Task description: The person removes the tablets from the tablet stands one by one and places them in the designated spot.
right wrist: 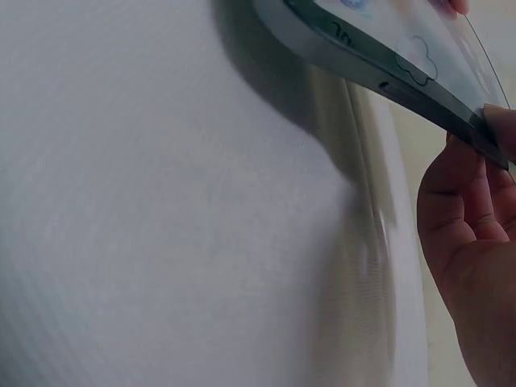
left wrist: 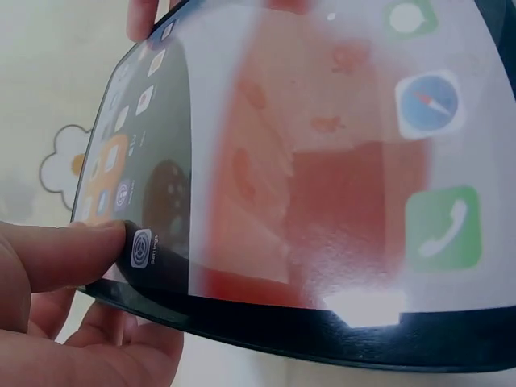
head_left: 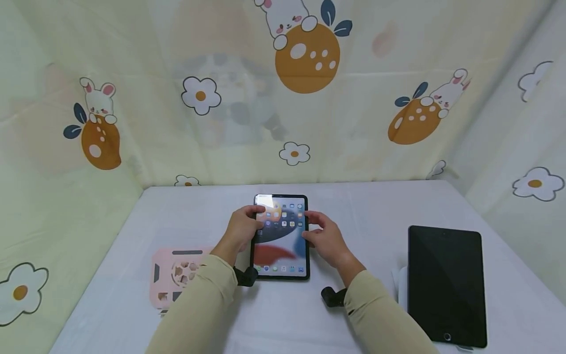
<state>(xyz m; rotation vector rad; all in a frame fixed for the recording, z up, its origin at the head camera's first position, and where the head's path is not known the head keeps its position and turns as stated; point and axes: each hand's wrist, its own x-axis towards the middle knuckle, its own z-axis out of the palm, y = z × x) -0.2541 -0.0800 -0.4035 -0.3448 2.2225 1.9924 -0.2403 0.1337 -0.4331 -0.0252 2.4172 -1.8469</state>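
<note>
A lit tablet [head_left: 279,241] with a black border and rows of app icons is held upright over the middle of the table, in the head view. My left hand [head_left: 240,228] grips its left edge. In the left wrist view the left thumb [left wrist: 72,251] lies on the screen beside the Settings icon, with the other fingers curled behind. At the opposite edge, my right hand [head_left: 327,240] pinches the tablet. The right wrist view shows the right fingers [right wrist: 463,193] under the tablet's edge [right wrist: 387,85], with the thumb tip on the front side.
To the left lies a pink plate-like stand [head_left: 161,282] with cut-outs and grey pads, partly behind the left sleeve. A second tablet [head_left: 446,285], dark-screened with a round button, rests at the right over something white. Patterned cloth [head_left: 353,162] borders the white table [head_left: 353,196].
</note>
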